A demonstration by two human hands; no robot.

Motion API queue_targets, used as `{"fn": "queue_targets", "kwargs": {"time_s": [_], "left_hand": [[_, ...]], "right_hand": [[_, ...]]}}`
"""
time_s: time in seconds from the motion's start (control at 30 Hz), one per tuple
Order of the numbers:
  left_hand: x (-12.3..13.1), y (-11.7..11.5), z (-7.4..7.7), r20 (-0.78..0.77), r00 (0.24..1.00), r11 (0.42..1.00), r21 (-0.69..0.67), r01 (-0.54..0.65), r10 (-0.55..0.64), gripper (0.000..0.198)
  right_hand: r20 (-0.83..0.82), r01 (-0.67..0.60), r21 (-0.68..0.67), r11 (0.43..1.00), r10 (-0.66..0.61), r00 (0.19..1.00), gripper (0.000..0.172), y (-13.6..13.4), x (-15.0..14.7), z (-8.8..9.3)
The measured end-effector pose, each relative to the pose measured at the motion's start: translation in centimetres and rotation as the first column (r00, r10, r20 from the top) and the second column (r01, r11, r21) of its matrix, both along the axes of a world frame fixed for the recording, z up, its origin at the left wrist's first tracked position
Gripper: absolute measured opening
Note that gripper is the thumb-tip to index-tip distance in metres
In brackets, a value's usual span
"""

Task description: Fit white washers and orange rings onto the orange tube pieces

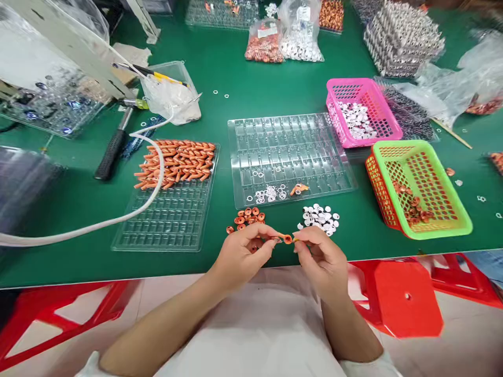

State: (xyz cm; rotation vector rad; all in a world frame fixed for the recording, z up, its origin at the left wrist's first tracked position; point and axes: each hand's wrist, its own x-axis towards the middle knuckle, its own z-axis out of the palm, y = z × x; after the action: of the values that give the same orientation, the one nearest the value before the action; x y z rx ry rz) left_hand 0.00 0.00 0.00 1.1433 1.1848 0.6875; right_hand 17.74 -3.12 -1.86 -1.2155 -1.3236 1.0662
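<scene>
My left hand [247, 250] pinches a small orange plastic part [288, 239] with a round cup-like end, held just above the table's front edge. Facing it, my right hand [324, 262] is closed, thumb and forefinger together at the cup's right side; a tiny yellowish tip shows there, too small to name. Behind my left hand lies a pile of orange cups [248, 214], partly hidden by the fingers. Small white-and-black discs [320, 217] are heaped beyond my right hand. A clear tray [291, 152] farther back carries white rings [271, 193] and a few orange pieces [299, 189].
At left, orange parts [176, 161] fill the back of another clear tray [161, 225], crossed by a white hose [157, 183]. A hammer [113, 149] lies beyond. To the right stand a pink basket [334, 112] and a green basket [440, 230]. Bags [265, 44] sit at the back.
</scene>
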Motion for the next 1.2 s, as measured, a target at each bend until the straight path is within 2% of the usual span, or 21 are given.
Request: {"fn": "queue_targets", "kwargs": {"time_s": [0.1, 0.23, 0.37, 0.5, 0.63, 0.77, 0.9, 1.0, 1.2], "left_hand": [[-0.4, 0.2, 0.2, 0.017, 0.993, 0.993, 0.005, 0.114, -0.114, 0.013], [-0.9, 0.4, 0.1, 0.035, 0.977, 0.978, -0.016, 0.210, -0.209, 0.015], [-1.0, 0.6, 0.0, 0.055, 0.975, 0.976, -0.030, 0.215, -0.213, 0.017], [-1.2, 1.2, 0.4, 0.045, 0.972, 0.972, 0.051, 0.228, -0.230, 0.025], [-1.4, 2.4, 1.1, -0.021, 0.908, 0.900, 0.129, 0.417, -0.418, 0.024], [-1.5, 3.3, 1.8, -0.005, 0.841, 0.838, 0.089, 0.539, -0.541, 0.019], [-1.4, 3.6, 2.1, -0.017, 0.827, 0.824, 0.078, 0.561, -0.562, 0.017], [-1.4, 3.4, 2.1, -0.089, 0.839, 0.833, 0.108, 0.543, -0.536, 0.015], [-1.1, 2.9, 2.3, -0.260, 0.852, 0.848, 0.167, 0.503, -0.455, 0.014]], "right_hand": [[0.000, -0.038, 0.023, 0.999, 0.038, 0.999, 0.026, 0.2, 0.2, 0.1], [0.029, -0.055, 0.019, 0.998, 0.055, 0.998, 0.024, 0.4, 0.5, 0.4], [0.045, -0.084, 0.001, 0.996, 0.084, 0.995, 0.023, 0.4, 0.6, 0.5], [0.098, -0.143, 0.042, 0.989, 0.139, 0.985, 0.026, 0.5, 0.9, 0.6], [0.169, -0.223, 0.119, 0.968, 0.201, 0.965, 0.032, 0.7, 1.0, 0.8], [0.195, -0.255, 0.149, 0.955, 0.225, 0.955, 0.032, 0.8, 1.1, 1.2], [0.213, -0.290, 0.120, 0.950, 0.260, 0.942, 0.034, 0.9, 1.3, 1.5], [0.231, -0.304, 0.133, 0.943, 0.269, 0.935, 0.035, 1.0, 1.5, 1.3], [0.343, -0.250, 0.248, 0.936, 0.157, 0.926, 0.033, 1.0, 1.4, 0.6]]}}
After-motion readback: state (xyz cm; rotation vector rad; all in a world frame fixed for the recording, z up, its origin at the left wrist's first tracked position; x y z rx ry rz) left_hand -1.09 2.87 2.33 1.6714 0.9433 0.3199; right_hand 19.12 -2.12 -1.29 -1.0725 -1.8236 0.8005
